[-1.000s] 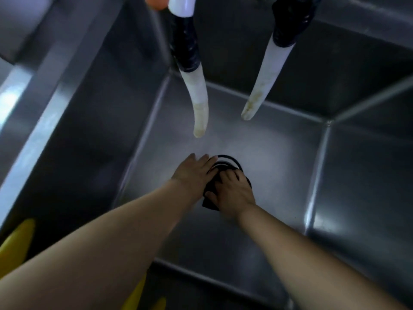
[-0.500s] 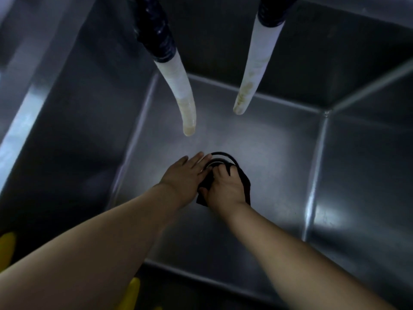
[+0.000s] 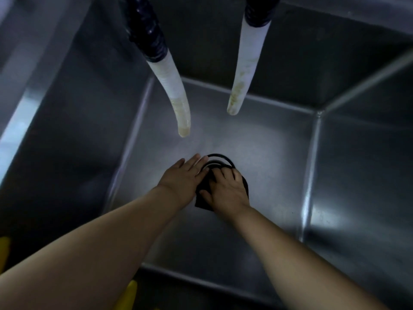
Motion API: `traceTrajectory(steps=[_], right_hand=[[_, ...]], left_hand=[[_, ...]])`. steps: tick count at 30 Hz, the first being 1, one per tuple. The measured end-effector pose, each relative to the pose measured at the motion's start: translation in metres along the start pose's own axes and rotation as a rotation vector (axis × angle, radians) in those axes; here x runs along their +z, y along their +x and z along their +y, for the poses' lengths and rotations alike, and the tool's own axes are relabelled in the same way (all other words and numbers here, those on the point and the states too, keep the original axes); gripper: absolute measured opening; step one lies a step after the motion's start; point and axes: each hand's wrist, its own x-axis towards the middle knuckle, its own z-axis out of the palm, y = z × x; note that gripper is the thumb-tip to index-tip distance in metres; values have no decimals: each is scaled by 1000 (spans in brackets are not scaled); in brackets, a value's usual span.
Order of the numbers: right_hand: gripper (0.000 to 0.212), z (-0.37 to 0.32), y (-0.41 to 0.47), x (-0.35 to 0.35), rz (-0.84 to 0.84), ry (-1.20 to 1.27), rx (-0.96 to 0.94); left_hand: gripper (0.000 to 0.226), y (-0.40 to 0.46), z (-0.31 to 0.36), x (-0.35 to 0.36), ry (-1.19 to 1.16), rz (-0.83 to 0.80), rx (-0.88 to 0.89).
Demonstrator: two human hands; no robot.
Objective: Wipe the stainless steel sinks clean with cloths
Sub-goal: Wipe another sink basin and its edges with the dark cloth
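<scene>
I look down into a deep stainless steel sink (image 3: 268,153). Both my arms reach to its floor. My right hand (image 3: 225,189) presses flat on a dark cloth (image 3: 202,203) that lies just in front of the round black drain ring (image 3: 220,158). My left hand (image 3: 182,177) rests flat beside it on the left, fingers apart, its fingertips touching the drain ring and the cloth's edge. Most of the cloth is hidden under my right hand.
Two whitish, stained hoses hang into the sink from above, the left hose (image 3: 176,101) lower than the right hose (image 3: 243,77). Steel walls close in on all sides. Something yellow (image 3: 128,294) shows at the near rim.
Both hands have stayed at the drain and shifted only slightly on the cloth. The view has tilted, so the hoses sit higher and closer in the frame.
</scene>
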Motion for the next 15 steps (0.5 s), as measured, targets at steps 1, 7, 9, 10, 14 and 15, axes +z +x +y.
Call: traceTrajectory(steps=[1,7,9,10,14,15], right_hand=[[56,2,-8,1,18,-1,-21],[75,18,-77,26,50,-162,-84],[77,27,-93,32,57,-203,-40],[77,31,-98,32,57,-197,12],[72,41,-89,25,76,-166,300],[71,45,-82,22,91,-158,354]], left_hand=[[61,0,1,0,8,-2,-3],[63,-2,3,-4,5,-32,-7],[67,-7,1,-10,-33,-36,-7],[69,-12,-1,-13,-46,-30,-20],[87,-35,-10,-16,-12,-54,-231],[91,-38,-13,-13,0,-87,-297]])
